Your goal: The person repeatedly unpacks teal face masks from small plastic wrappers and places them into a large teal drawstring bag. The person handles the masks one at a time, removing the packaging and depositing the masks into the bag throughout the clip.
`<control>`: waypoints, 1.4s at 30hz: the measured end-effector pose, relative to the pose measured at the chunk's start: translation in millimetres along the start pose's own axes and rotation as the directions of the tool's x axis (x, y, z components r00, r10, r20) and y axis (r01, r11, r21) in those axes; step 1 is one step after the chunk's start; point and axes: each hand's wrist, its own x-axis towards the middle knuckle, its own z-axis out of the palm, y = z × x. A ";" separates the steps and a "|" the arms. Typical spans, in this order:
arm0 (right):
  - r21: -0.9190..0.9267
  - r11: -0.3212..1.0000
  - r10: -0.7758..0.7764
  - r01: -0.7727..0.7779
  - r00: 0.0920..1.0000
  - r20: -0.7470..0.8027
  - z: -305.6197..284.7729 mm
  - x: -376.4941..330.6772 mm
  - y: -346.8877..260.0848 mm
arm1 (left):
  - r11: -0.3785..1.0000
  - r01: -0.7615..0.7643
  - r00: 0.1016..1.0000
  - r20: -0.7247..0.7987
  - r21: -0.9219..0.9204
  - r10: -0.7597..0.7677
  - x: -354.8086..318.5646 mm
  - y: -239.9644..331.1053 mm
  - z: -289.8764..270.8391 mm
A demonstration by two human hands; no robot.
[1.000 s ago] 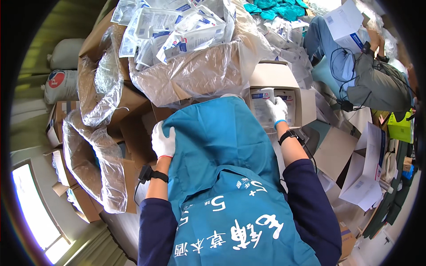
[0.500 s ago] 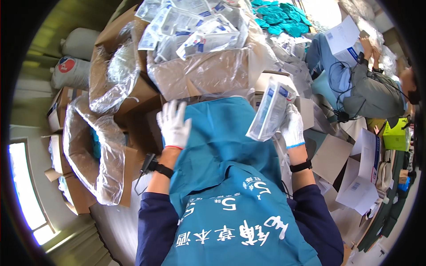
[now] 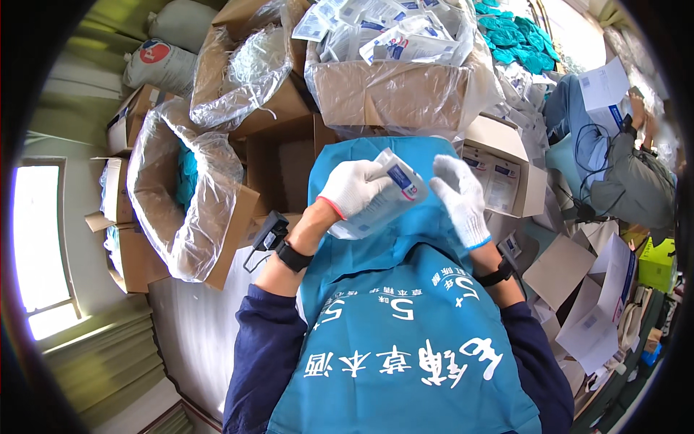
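In white knitted gloves, my left hand (image 3: 352, 189) is closed around a clear and white plastic packet (image 3: 382, 206) with a blue label, held tilted over my teal apron (image 3: 419, 325). Whether it is one packet or a few together I cannot tell. My right hand (image 3: 460, 200), also gloved, is raised just right of the packet, apart from it, fingers stretched and nothing in them. Close to that hand stands an opened white carton (image 3: 530, 192) with similar packets upright inside. Beyond my hands a large brown carton (image 3: 394, 94) is heaped with more packets.
At left stands a plastic-lined carton (image 3: 235, 235) with teal cloth-like items inside; another lined carton (image 3: 217, 79) is behind it. Teal items (image 3: 517, 36) are piled at the back. Flattened and opened cartons (image 3: 585, 307) lie at right. A seated person (image 3: 636, 159) there handles a white carton (image 3: 603, 83).
The packet has passed from my right hand to my left, which has come in over the apron. My right hand has let go and opened. The view has shifted, showing the white carton more fully.
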 end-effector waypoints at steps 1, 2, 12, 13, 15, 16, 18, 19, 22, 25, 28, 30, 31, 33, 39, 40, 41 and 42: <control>-0.012 0.994 -0.105 0.106 0.993 0.056 -2.4 3.2 -9.2 | 0.994 -0.042 0.999 0.028 0.099 0.039 -2.6 2.4 3.1; -0.016 0.977 -0.208 0.212 0.971 0.113 -1.3 6.9 -13.9 | 0.977 -0.085 0.995 0.060 0.197 0.074 -5.8 4.0 7.8; -0.150 0.982 -0.061 0.117 0.941 0.333 9.6 2.9 -6.8 | 0.959 -0.162 0.984 0.107 0.231 0.140 -18.7 5.0 42.5; -0.185 0.978 -0.044 0.098 0.960 0.276 8.7 -2.2 -12.8 | 0.963 -0.143 0.985 0.129 0.228 0.116 -19.0 6.7 40.6; -0.098 0.987 -0.099 0.128 0.961 0.259 13.1 -7.1 -10.7 | 0.967 -0.149 0.984 0.131 0.205 0.124 -19.5 7.7 39.3; -0.053 0.985 -0.146 0.165 0.956 0.253 15.1 -6.9 -10.9 | 0.962 -0.183 0.974 0.169 0.202 0.150 -18.1 4.3 39.2; 0.022 0.996 -0.086 0.083 0.937 0.339 12.7 -3.7 -18.6 | 0.948 -0.255 0.947 0.248 0.193 0.205 -14.4 -4.0 35.1; 0.118 0.992 -0.097 0.054 0.916 0.390 10.6 -0.7 -20.2 | 0.946 -0.293 0.933 0.259 0.141 0.251 -14.3 -7.0 31.6; 0.172 0.985 -0.084 -0.018 0.821 0.564 -2.8 8.0 -19.7 | 0.958 -0.274 0.923 0.302 0.087 0.237 -17.2 -7.5 28.2; 0.136 0.977 0.038 -0.166 0.755 0.654 -9.3 6.9 -25.1 | 0.964 -0.248 0.926 0.318 0.099 0.205 -18.7 -7.9 28.5; 0.309 0.839 0.134 -0.448 0.721 0.680 -6.5 -1.8 -22.1 | 0.968 -0.227 0.932 0.313 0.104 0.184 -20.9 -10.5 29.5; 0.181 0.943 0.110 -0.280 0.772 0.626 -5.4 -3.7 -10.7 | 0.968 -0.206 0.934 0.325 0.144 0.151 -23.2 -6.4 25.9; 0.087 0.989 0.052 -0.123 0.821 0.569 -4.1 -3.7 -6.8 | 0.970 -0.197 0.937 0.318 0.145 0.143 -24.1 -11.4 30.1; -0.023 1.000 0.009 0.004 0.850 0.527 -1.0 -5.8 -6.9 | 0.965 -0.191 0.938 0.322 0.179 0.126 -24.4 -9.5 30.3; -0.245 0.960 -0.020 0.139 0.902 0.432 11.6 -14.4 -11.1 | 0.959 -0.244 0.923 0.336 0.140 0.186 -27.1 -9.0 31.2; -0.267 0.943 -0.081 0.197 0.917 0.390 15.8 -13.7 -11.4 | 0.963 -0.230 0.939 0.293 0.139 0.181 -28.2 -12.9 31.9; -0.295 0.923 -0.140 0.248 0.929 0.344 20.2 -13.2 -11.7 | 0.967 -0.218 0.951 0.254 0.135 0.179 -27.8 -16.9 33.1; -0.316 0.932 -0.075 0.177 0.948 0.310 24.8 -11.8 -16.3 | 0.969 -0.209 0.960 0.216 0.129 0.178 -27.5 -17.4 34.1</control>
